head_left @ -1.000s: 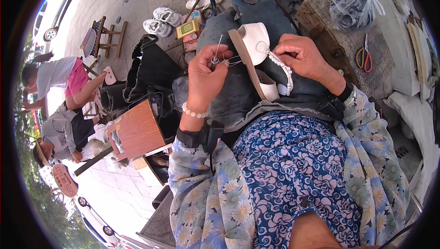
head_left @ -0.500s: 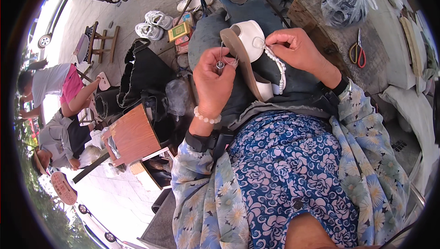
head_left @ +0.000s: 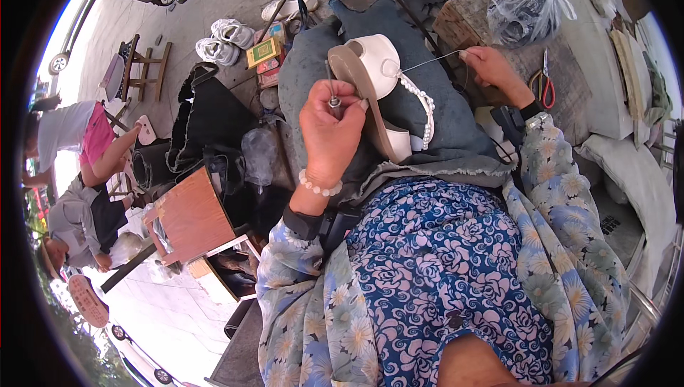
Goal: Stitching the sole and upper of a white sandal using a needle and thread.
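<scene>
White sandal [head_left: 381, 70] on dark lap cloth [head_left: 456, 127], heel by the frayed near edge | left hand [head_left: 329, 127] pinching a slim metal tool [head_left: 334, 102] beside the sole | right hand [head_left: 490, 70] pinching thread [head_left: 431, 60], taut from the beaded strap [head_left: 429, 110] | scissors [head_left: 547, 91] on wooden block [head_left: 572, 77] | white sneakers [head_left: 229, 33] beyond

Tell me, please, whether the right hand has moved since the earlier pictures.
Yes: judged against the scissors, the right hand has moved rightward, nearer to them and away from the sandal.
</scene>
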`<state>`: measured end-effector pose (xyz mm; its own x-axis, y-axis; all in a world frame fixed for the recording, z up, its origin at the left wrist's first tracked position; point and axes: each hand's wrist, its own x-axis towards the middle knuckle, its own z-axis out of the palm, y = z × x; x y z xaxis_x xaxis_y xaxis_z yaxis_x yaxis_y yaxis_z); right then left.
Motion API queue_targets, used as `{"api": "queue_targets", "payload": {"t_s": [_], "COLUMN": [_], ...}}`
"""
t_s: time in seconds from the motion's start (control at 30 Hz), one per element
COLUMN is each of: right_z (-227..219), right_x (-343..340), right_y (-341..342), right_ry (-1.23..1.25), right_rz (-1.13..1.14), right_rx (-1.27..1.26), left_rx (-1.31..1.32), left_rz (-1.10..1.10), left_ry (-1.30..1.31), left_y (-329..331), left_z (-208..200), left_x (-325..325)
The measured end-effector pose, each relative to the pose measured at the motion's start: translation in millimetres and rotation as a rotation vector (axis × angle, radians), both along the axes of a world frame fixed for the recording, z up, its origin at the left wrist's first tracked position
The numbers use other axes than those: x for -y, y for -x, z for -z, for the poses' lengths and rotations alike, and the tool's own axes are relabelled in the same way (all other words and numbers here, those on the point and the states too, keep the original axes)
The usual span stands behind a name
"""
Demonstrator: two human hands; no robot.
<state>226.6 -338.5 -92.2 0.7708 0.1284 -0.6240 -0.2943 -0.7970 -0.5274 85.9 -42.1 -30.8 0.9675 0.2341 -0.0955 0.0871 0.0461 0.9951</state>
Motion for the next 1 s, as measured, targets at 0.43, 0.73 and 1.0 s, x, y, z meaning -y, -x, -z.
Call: {"api": "queue_targets", "payload": {"t_s": [0.43,0.73,1.0], "right_z": [-80.9,-62.6,-37.1], "right_x": [-94.4,-92.5,-95.0], "right_y": [62.0,24.6,-16.2], "right_ry": [-0.662,-1.479,-1.478], "right_rz": [-0.36,0.49,0.45], "right_rx": [0.327,-0.12,-0.273], "left_rx": [-0.145,-0.157,-0.128], "left_rz": [-0.052,0.057,0.085], "left_ry": [0.077,0.127,0.143], "left_y": [12.8,5.2,-6.4], "left_z": [-3.0,-3.5,8.7], "left_x": [-4.0,-1.6,18.0]}}
